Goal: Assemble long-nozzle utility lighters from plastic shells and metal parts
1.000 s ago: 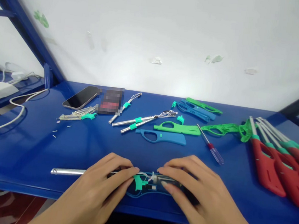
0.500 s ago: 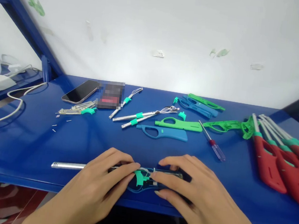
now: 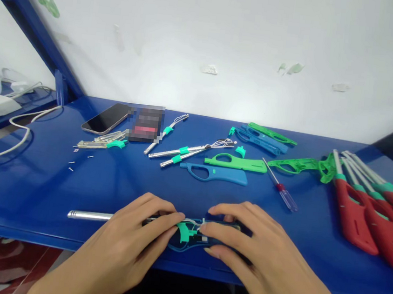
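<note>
Near the front edge of the table (image 3: 107,189), the left hand (image 3: 130,238) is steadying the open blue shell (image 3: 183,250), thumb and index together beside the green trigger (image 3: 183,233). The right hand (image 3: 266,252) is holding its fingers apart, index touching near the white fitting (image 3: 203,221). Light pressure is probably sparing the wires (image 3: 192,222). The shell is containing trigger, fitting and wires.
</note>
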### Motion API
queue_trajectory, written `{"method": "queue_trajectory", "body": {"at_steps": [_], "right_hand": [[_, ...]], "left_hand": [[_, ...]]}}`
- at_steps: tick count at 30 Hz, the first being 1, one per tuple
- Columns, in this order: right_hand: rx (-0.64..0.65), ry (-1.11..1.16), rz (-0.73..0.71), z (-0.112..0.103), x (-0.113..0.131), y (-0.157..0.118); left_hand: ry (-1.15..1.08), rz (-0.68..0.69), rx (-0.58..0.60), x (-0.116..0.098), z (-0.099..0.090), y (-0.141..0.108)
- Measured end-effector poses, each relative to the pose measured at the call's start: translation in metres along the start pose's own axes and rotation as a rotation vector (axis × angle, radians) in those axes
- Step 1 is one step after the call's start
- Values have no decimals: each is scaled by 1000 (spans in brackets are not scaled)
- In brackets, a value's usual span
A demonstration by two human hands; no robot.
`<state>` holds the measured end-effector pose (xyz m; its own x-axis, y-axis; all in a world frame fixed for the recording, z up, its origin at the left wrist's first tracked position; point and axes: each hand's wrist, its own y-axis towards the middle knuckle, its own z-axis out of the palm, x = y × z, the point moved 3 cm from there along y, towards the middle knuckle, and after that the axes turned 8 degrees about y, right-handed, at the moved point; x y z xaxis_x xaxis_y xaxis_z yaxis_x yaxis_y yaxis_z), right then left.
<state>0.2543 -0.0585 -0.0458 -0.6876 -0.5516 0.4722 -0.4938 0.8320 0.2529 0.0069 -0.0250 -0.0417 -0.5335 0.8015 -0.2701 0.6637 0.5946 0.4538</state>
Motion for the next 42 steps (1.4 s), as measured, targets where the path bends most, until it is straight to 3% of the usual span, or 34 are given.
{"method": "queue_trajectory", "body": {"at_steps": [14, 20, 28, 35, 42], "right_hand": [[37, 32, 7, -1, 1, 4], [27, 58, -17, -3, 1, 6], [52, 39, 18, -4, 0, 5], [-18, 41, 47, -3, -1, -1], [-50, -75, -42, -4, 1, -6]], "left_hand": [[19, 14, -7, 1, 1, 0], [113, 16, 85, 7, 4, -11], [86, 54, 76, 5, 1, -9], [71, 65, 86, 3, -1, -6], [76, 78, 82, 2, -1, -5]]}}
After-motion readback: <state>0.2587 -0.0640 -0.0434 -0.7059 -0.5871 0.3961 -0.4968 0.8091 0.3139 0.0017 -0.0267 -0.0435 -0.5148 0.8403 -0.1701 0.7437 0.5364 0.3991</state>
